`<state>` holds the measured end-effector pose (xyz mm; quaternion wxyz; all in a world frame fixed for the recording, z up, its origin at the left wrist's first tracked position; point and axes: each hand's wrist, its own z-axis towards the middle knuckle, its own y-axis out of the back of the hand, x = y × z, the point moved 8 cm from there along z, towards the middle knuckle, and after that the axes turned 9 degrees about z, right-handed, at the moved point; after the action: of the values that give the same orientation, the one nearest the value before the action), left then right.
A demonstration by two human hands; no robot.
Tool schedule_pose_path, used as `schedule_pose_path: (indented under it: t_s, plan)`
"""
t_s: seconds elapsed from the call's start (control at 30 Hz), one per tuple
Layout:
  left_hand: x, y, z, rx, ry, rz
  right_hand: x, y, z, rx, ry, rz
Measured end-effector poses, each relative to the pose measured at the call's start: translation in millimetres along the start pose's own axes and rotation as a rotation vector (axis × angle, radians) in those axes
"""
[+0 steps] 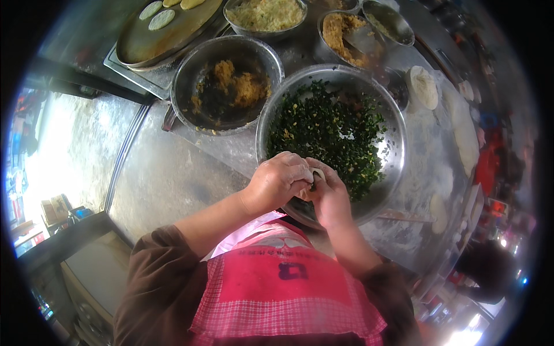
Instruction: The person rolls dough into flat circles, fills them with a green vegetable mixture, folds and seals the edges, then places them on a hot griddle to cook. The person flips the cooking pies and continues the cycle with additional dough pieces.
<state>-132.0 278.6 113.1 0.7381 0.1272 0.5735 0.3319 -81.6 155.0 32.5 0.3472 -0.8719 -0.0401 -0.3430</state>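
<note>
My left hand (281, 177) and my right hand (330, 190) meet over the near rim of a large steel bowl (396, 173). Between them they hold a small piece of dough (318, 173), with dark green filling showing at its opening. Both sets of fingers are curled round the dough and hide much of it. Chopped green leaves with yellow bits (324, 129) lie in the bowl beyond my hands. Flour whitens my left fingers.
A second steel bowl (179, 104) with orange-yellow filling stands at the left. Behind are a round griddle (186, 30) with flat cakes, a bowl of pale shredded filling (266, 15) and a bowl of orange filling (335, 34). Dough pieces (423, 88) lie on the floured right side.
</note>
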Motion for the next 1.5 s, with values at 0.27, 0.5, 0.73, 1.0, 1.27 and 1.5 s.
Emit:
schedule_pose_path:
  t_s: [0.27,0.5,0.73,1.0,1.27,1.5]
  plan:
    - [46,-13,-8,0.152,0.735,-0.980,38,-40,-11,0.297,0.163,0.152]
    - [-6,5,8,-0.016,-0.142,-0.047,-17,0,-4,-0.036,-0.209,0.529]
    - [7,-14,10,0.260,0.297,-0.292,19,-8,-21,0.158,-0.050,0.446]
    - [-33,-35,8,0.090,0.175,-0.194,23,17,-31,0.274,-0.149,0.622]
    - [-58,-46,15,0.188,0.357,-0.192,59,33,-51,0.217,-0.068,0.418]
    - [-74,-64,10,0.100,0.361,-0.210,58,35,-58,0.458,-0.225,0.696]
